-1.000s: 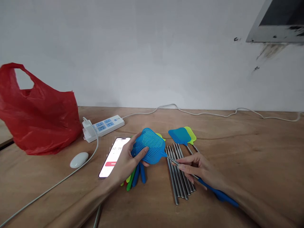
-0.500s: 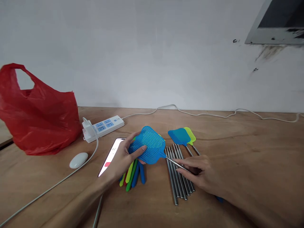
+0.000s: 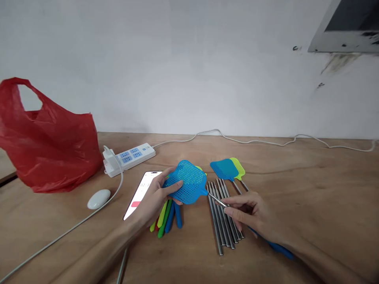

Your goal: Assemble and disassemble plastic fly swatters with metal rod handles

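My left hand (image 3: 156, 193) pinches a blue perforated fly swatter head (image 3: 189, 185), thumb on top. A metal rod (image 3: 217, 200) sits at the neck of this head, and the fingers of my right hand (image 3: 248, 211) are closed on it. Below the head lie several coloured plastic handles (image 3: 170, 219), partly covered by it and my left hand. Under the rod, several loose metal rods (image 3: 220, 225) lie side by side. Beyond my right hand rest a blue swatter (image 3: 225, 169) and a yellow-green swatter (image 3: 240, 167). A blue handle (image 3: 280, 249) shows beneath my right forearm.
A lit phone (image 3: 142, 193) lies by my left wrist. Farther left are a white oval device (image 3: 99, 199), a white power strip (image 3: 133, 157) with its cable, and a red plastic bag (image 3: 53, 146). The wall (image 3: 189, 71) closes off the wooden table's back.
My right hand has tilted and its fingers have shifted on the rod, so more of the blue handle below shows. My left hand keeps its hold on the blue head.
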Tool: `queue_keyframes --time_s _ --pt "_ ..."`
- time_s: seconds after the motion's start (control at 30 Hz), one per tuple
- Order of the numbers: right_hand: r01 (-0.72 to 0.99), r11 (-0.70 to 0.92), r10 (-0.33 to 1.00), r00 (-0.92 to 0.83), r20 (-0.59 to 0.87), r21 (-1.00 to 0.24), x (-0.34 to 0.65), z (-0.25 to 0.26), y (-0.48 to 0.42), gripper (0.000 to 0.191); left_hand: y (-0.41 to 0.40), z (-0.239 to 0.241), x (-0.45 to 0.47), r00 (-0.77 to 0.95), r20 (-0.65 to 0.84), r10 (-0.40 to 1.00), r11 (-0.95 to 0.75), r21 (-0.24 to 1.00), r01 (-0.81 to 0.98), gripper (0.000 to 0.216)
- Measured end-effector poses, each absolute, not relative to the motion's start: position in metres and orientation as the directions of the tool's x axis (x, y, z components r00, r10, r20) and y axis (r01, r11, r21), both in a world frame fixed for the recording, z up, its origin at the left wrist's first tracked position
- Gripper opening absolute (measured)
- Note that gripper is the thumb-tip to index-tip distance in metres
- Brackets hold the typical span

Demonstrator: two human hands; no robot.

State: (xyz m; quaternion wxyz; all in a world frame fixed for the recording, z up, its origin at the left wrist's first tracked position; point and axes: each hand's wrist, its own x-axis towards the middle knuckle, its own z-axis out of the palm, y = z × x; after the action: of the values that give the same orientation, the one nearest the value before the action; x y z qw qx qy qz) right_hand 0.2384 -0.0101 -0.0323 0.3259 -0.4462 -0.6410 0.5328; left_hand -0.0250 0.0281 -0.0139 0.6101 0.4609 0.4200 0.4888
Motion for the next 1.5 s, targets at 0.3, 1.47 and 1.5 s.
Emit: queue_keyframes --time_s 0.3,1.47,1.5 --pt "0.18 -0.052 0.897 -0.423 -0.125 -0.982 0.237 -0.032 -0.01 0.053 0.028 -0.012 -0.025 0.174 -0.1 0.98 0.135 0.969 -0.205 0.058" --pt "0.185 0.074 0.995 -0.074 0.061 -0.98 0.24 -0.039 0.008 0.039 0.031 -0.028 -0.022 0.113 0.14 0.984 -0.152 0.982 0.108 0.048" --pt "0.223 0.103 0.995 -0.022 0.101 -0.969 0.241 -0.039 0.009 0.038 0.031 -0.029 -0.022 0.142 0.158 0.977 -0.178 0.974 0.142 0.044"
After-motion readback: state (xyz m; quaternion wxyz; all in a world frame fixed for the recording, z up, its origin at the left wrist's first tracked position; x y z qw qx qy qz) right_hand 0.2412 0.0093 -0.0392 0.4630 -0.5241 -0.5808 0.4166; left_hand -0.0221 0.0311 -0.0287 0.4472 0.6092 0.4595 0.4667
